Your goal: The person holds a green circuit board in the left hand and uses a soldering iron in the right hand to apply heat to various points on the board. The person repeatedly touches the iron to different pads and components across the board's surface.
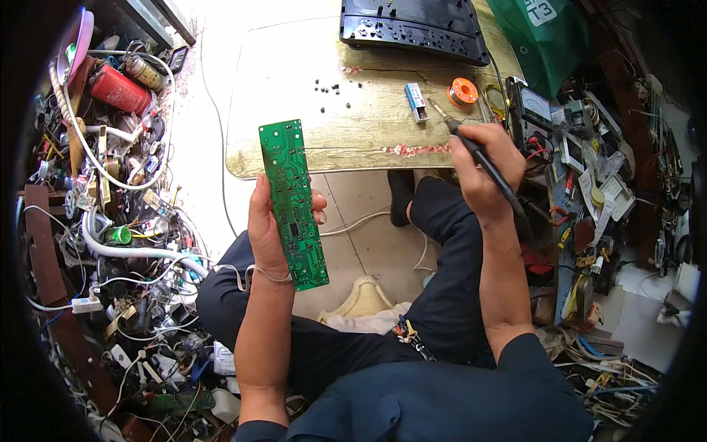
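A long green circuit board [298,199] stands upright in my left hand [264,225], gripped by its long edges with the fingers wrapped behind it. The board overlaps the table's near edge. My right hand [492,163] is closed round the black handle of a soldering iron [477,153], whose tip points up and left over the table, apart from the board. Close to that tip lie a small blue and white box [416,103] with one end open and an orange spool of solder wire [462,92].
Several tiny black parts [335,89] are scattered on the wooden table [287,62]. A black plastic housing [416,29] rests at the far edge. An analog meter [532,104] stands at the right. Heaped electronic scrap and cables [140,295] fill the left side; a red cylinder [121,90] lies there.
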Demonstrator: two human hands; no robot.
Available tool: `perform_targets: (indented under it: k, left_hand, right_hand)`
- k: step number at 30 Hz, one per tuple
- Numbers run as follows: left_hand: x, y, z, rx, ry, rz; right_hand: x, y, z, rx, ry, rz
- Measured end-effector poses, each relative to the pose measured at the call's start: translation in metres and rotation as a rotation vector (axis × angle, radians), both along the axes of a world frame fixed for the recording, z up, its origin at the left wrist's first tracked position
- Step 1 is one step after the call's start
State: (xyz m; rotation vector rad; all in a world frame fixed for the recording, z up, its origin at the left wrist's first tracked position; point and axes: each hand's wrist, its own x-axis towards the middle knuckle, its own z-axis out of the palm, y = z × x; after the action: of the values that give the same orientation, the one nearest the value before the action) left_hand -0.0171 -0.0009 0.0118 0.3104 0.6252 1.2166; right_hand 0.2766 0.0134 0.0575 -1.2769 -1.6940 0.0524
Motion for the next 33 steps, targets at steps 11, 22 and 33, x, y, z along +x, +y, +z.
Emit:
perform_targets:
  k: [11, 22, 33]
  left_hand:
    - [-0.007, -0.005, -0.002, 0.02, 0.002, 0.021]
    - [-0.01, -0.003, 0.003, 0.099, -0.139, 0.009]
    - [-0.004, -0.003, -0.002, 0.02, -0.047, -0.024]
  right_hand:
    - [-0.001, 0.01, -0.012, -0.138, -0.183, -0.034]
    - [-0.011, 0.007, -0.004, -0.154, -0.128, -0.031]
    - [-0.039, -0.025, 0.007, -0.023, 0.303, 0.228]
